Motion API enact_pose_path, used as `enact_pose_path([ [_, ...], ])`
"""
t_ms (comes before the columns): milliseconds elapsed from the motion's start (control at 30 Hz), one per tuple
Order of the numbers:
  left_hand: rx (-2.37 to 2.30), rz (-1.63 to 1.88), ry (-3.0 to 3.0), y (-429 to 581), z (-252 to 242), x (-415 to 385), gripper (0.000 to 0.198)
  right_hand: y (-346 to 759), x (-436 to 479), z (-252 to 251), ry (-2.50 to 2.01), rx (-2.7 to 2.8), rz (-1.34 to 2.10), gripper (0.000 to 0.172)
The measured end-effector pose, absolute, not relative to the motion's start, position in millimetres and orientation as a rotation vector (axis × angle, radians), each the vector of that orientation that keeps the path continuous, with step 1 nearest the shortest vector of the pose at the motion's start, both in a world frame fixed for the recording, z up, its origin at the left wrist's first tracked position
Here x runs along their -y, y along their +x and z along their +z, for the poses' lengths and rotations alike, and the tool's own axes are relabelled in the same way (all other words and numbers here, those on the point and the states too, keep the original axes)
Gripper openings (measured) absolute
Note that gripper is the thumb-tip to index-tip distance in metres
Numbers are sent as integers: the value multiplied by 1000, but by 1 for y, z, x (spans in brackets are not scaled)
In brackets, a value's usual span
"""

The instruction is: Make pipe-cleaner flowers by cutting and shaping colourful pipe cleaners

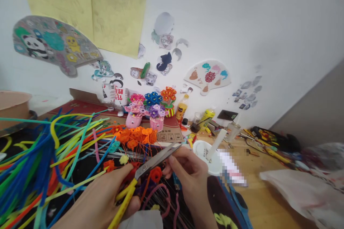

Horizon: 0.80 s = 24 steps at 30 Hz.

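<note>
The left hand [103, 191] grips a pair of yellow-handled scissors [153, 162] between the two hands, the blades slanting up to the right. The right hand [192, 171] has its thumb and fingers bent near the blade tips; whether they pinch anything, I cannot tell. Orange flowers [138, 136] stand just beyond the scissors, with coloured pipe cleaners [29, 168] heaped at left.
</note>
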<state>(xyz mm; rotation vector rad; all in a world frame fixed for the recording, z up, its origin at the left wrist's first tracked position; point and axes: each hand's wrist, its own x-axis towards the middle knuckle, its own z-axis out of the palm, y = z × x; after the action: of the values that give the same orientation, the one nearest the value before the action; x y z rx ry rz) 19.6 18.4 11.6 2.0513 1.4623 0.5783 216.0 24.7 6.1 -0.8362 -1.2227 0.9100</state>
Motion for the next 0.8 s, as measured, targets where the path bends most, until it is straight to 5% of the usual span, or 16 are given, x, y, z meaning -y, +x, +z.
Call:
enact_pose_path([
  [200, -1500, 583, 1860, 21, 15, -21, 36, 213, -25, 5, -856, 1195, 930, 17],
  [800, -1444, 313, 2041, 29, 14, -21, 23, 213, -22, 6, -855, 1306, 756, 16],
])
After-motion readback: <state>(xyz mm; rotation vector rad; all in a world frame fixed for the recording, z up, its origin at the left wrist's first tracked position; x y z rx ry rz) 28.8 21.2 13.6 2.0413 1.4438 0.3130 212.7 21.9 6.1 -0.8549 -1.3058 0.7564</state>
